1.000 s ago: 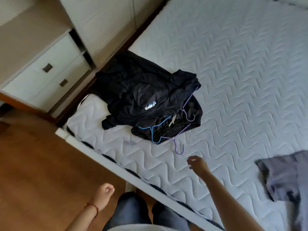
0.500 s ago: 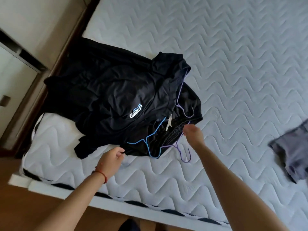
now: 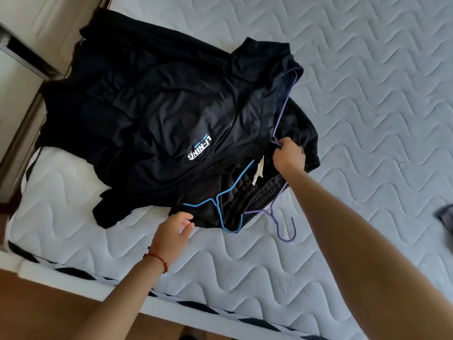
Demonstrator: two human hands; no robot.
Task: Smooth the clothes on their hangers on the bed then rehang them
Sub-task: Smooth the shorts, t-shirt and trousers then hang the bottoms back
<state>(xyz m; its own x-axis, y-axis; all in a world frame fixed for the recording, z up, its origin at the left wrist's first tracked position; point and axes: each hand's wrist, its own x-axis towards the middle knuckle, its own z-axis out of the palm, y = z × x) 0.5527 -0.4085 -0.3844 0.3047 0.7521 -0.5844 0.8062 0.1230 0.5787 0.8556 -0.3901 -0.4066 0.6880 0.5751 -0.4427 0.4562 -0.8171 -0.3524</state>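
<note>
A pile of black clothes (image 3: pixel 159 114) lies crumpled on the white quilted mattress (image 3: pixel 367 119), the top shirt showing a white and blue logo. A blue hanger (image 3: pixel 217 201) sticks out of its near edge, and a purple hanger (image 3: pixel 279 224) lies beside it with its hook on the mattress. Another purple hanger (image 3: pixel 284 104) runs along the pile's right side. My right hand (image 3: pixel 288 155) pinches that hanger's lower end at the black fabric. My left hand (image 3: pixel 174 231) touches the near hem of the black shirt, with thumb and fingers closing on the cloth.
A white cabinet (image 3: pixel 19 69) and the wooden bed frame (image 3: pixel 22 133) border the mattress on the left. The wooden floor (image 3: pixel 49 310) lies below the bed's near edge. A grey garment (image 3: pixel 446 214) peeks in at the right edge.
My right hand moved up from the near purple hook to the hanger on the pile's right side and took hold. My left hand moved right to the shirt's hem. The view came closer.
</note>
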